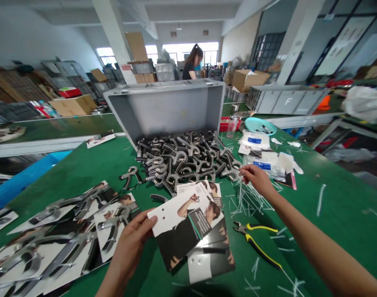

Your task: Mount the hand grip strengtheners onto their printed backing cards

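My left hand (134,235) pinches a printed backing card (184,225) by its white left edge; two small holes show near the thumb. More printed cards (221,264) lie stacked under and behind it. My right hand (255,179) is at the right edge of a heap of grey and black hand grips (188,159), just above loose white cable ties (253,200). Its fingers are curled together, and what they hold, if anything, cannot be made out. Yellow-handled cutting pliers (258,243) lie below my right forearm. On the left are hand grips mounted on cards (61,239).
A grey crate (173,109) tipped on its side stands behind the heap. Back right are a turquoise dish (260,126), a glass jar (232,127) and plastic bags with blue labels (255,140). One hand grip (130,176) lies apart. A person (193,64) works beyond.
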{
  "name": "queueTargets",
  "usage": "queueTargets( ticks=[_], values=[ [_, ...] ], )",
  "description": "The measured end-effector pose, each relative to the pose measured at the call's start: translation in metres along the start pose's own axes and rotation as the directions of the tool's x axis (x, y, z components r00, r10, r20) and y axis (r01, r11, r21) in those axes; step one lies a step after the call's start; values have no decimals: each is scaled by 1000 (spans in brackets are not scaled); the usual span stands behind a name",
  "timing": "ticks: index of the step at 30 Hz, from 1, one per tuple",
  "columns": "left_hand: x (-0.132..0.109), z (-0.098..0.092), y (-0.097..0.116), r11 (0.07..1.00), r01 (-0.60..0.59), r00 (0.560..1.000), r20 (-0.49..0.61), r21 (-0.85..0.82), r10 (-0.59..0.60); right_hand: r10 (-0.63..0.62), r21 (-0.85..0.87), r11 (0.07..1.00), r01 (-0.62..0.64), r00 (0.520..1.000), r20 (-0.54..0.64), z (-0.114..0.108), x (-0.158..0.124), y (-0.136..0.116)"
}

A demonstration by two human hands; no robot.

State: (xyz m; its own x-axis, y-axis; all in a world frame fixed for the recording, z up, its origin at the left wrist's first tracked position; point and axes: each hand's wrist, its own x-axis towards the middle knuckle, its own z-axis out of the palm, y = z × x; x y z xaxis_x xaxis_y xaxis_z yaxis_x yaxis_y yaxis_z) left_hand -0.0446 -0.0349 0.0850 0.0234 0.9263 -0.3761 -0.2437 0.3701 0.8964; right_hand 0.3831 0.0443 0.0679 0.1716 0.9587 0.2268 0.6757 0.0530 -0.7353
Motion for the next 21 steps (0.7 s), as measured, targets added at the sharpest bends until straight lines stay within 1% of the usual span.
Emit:
queueTargets(
  ticks=[4, 7, 9, 11, 12, 14, 15, 16, 17, 18, 19, 21],
  values=[
    [-5, 0, -5, 999, -16, 1000, -22, 35, 16, -52, -1, 999, 52, 993, -106, 7, 13, -7],
    [-1, 4, -6, 998, -63, 998, -12, -3, 63, -71, 13, 997, 73, 987, -147, 10, 26, -3],
    [4, 4, -7, 996, -85, 996, 2, -16, 85, -66, 60, 995, 80, 974, -217, 10, 28, -5],
    [10, 4, -9, 995, -101, 995, 22, -23, 102, -65, 126, 986, 112, 942, -330, 8, 23, -19],
    [13, 4, -11, 994, -110, 993, 37, -28, 111, -69, 169, 975, 145, 918, -390, 7, 18, -30],
    [19, 6, -14, 992, -119, 990, 70, -40, 122, -93, 261, 935, 241, 875, -475, 9, 1, -63],
    [21, 8, -15, 992, -117, 989, 86, -43, 121, -109, 354, 884, 305, 871, -479, 13, -9, -81],
    [24, 12, -15, 993, -113, 988, 101, -45, 117, -133, 426, 841, 333, 891, -434, 18, -19, -100],
    [26, 15, -16, 993, -107, 987, 115, -45, 111, -164, 470, 816, 336, 915, -370, 25, -29, -117],
    [27, 19, -16, 994, -99, 987, 125, -42, 103, -198, 492, 799, 346, 924, -327, 34, -39, -131],
    [29, 22, -16, 995, -91, 986, 135, -36, 95, -231, 497, 794, 351, 930, -287, 45, -47, -142],
    [30, 27, -14, 996, -88, 985, 148, -20, 90, -292, 491, 793, 361, 932, -214, 65, -59, -153]
  ],
)
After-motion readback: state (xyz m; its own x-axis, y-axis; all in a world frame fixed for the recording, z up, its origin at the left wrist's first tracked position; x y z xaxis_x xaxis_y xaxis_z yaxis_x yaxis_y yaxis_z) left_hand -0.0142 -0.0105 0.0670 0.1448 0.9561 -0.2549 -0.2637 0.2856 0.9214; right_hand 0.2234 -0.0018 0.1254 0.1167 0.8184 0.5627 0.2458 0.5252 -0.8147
